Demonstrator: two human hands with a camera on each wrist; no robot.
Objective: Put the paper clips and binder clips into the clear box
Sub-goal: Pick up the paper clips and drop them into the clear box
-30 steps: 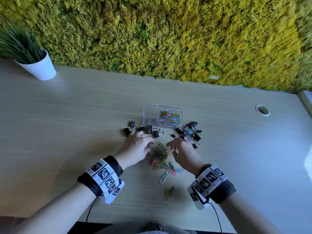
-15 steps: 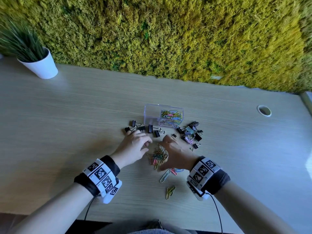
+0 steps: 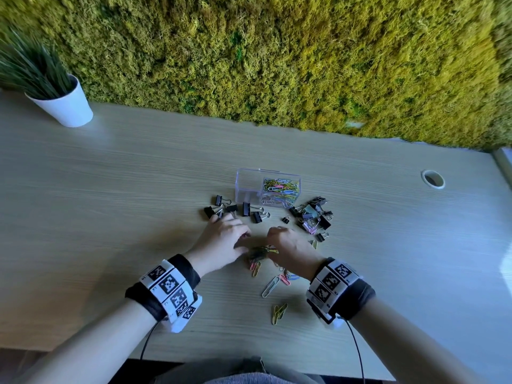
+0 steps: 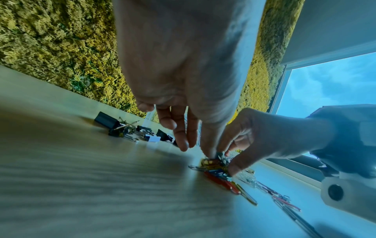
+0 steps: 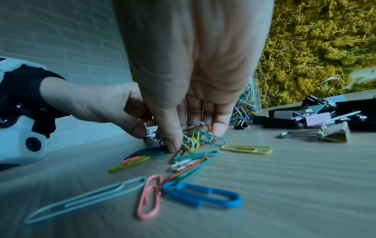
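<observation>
Both hands meet over a bunch of coloured paper clips (image 5: 193, 136) on the table (image 3: 110, 189) — the right hand (image 3: 288, 245) has thumb and fingertips pressed down around the bunch, the left hand (image 3: 224, 239) touches it from the other side, though whether its fingers close on any clip cannot be told. Beyond the fingertips stands the clear box (image 3: 267, 188), already partly filled with clips, with binder clips (image 3: 313, 214) flanking it on both sides and bare table farther out. From the head view the bunch is mostly hidden under the hands, and loose clips trail back towards the wrists.
</observation>
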